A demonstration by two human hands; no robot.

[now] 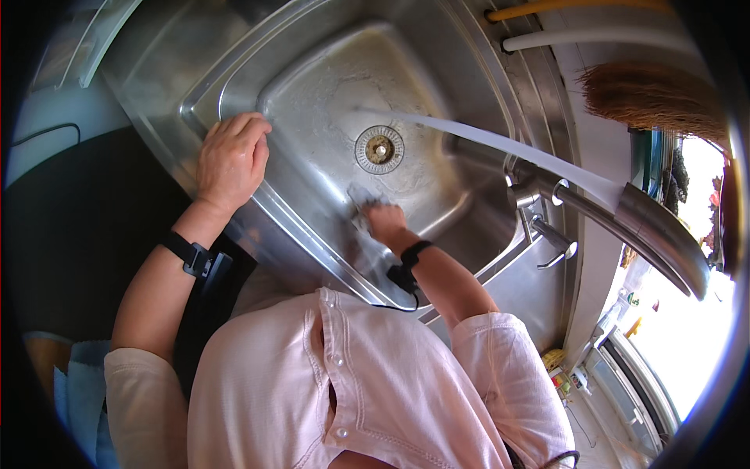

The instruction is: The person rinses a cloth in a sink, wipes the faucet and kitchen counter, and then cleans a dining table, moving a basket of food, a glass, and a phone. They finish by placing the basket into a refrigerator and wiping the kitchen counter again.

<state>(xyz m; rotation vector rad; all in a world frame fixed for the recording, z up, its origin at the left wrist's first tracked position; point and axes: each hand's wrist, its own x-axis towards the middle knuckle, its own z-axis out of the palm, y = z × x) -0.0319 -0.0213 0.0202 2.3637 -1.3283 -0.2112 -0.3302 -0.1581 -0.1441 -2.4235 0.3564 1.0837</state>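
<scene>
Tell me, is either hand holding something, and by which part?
The right hand seems to hold a blurred, greyish thing; which part, I can't tell. The left hand rests on the shiny metal sink's rim, holding nothing visible.

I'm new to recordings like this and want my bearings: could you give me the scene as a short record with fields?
Left hand: on the sink's rim, fingers bent
Right hand: blurred, inside the sink
At the right fingers: a pale grey item, too blurred to identify
Sink: metal, with a round drain
Tap: running, its water stream reaching into the sink
Wrists: a dark band on the left, another on the right
Clothing: pale pink shirt
</scene>
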